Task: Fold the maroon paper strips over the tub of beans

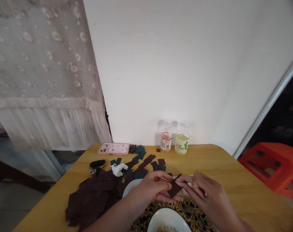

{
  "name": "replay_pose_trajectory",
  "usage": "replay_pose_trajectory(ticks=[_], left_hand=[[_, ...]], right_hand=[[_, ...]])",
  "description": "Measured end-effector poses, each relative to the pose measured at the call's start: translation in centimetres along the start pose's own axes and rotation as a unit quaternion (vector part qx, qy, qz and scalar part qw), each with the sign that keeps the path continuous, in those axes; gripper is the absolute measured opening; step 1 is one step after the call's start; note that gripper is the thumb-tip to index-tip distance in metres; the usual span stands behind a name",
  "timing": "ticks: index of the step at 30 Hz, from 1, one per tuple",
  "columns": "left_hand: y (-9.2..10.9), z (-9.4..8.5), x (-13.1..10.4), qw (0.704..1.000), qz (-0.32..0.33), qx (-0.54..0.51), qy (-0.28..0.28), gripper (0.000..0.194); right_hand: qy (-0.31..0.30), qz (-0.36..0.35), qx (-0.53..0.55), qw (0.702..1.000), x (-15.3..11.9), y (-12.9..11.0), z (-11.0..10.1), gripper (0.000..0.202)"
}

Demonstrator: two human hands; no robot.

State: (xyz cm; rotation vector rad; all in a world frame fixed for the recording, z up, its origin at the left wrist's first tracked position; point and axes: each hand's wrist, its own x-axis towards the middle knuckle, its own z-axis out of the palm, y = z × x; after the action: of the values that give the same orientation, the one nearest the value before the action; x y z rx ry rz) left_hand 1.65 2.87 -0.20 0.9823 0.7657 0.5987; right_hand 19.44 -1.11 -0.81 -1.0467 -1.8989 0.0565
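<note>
Between my two hands is a small dark maroon rectangular piece (175,189), perhaps cloth or paper. My left hand (158,186) grips its left edge between thumb and fingers. The fingertips of my right hand (204,188) pinch its upper right edge. Just below my hands lie many small round tan and dark beads (146,214). A white bowl (158,217) with small pale grains in it stands at the bottom edge. Another white dish (130,187) is partly hidden behind my left hand. A heap of similar maroon pieces (95,196) covers the table on the left.
Two bottles, one with a red label (166,141) and one with a green label (181,143), stand by the wall. A pink-cased phone (114,148), dark keys (97,165), a crumpled tissue (118,169) and green pieces (140,151) lie leftward. A red stool (269,164) stands right.
</note>
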Motion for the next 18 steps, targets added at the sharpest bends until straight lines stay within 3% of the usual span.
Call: replay_pose_trajectory(ticks=[18], left_hand=[[0.38,0.45,-0.26,1.000,-0.008,0.006,0.022,0.029]], right_hand=[[-0.004,0.002,-0.003,1.000,-0.17,0.10,0.03,0.036]])
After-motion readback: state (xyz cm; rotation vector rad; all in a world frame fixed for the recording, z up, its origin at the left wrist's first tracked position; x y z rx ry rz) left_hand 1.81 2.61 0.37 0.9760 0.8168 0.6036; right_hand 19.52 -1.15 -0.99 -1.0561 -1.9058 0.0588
